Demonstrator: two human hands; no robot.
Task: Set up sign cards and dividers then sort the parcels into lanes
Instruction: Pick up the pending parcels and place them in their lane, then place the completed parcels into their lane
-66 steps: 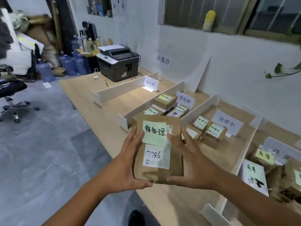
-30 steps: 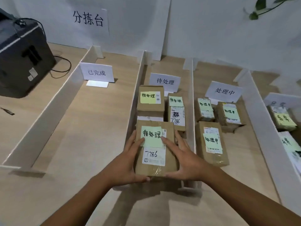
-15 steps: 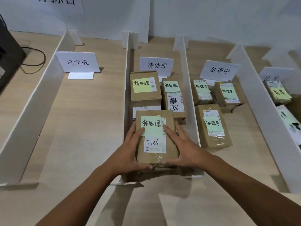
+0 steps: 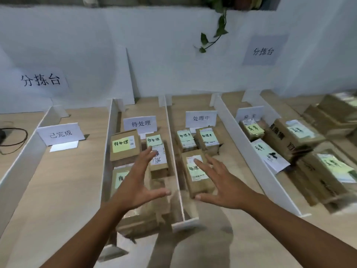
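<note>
White dividers (image 4: 172, 149) split the wooden table into lanes, each with a white sign card (image 4: 140, 124) at the back. The brown parcel with a green note (image 4: 123, 178) now lies at the front of the second lane, partly hidden under my left hand (image 4: 138, 185). That hand hovers over it with fingers spread, holding nothing. My right hand (image 4: 220, 185) is also spread and empty, above the front parcel (image 4: 197, 175) of the third lane. Two more parcels (image 4: 124, 147) sit behind in the second lane.
The leftmost lane holds only its sign card (image 4: 60, 133). Further lanes to the right are packed with parcels (image 4: 289, 140) and a white envelope (image 4: 269, 154). A white wall with paper signs (image 4: 41, 80) backs the table. A black cable (image 4: 14, 137) lies at far left.
Both hands have let go of the parcel, which now rests in the second lane. The hands have lifted and spread apart, and the view has tilted up and to the right.
</note>
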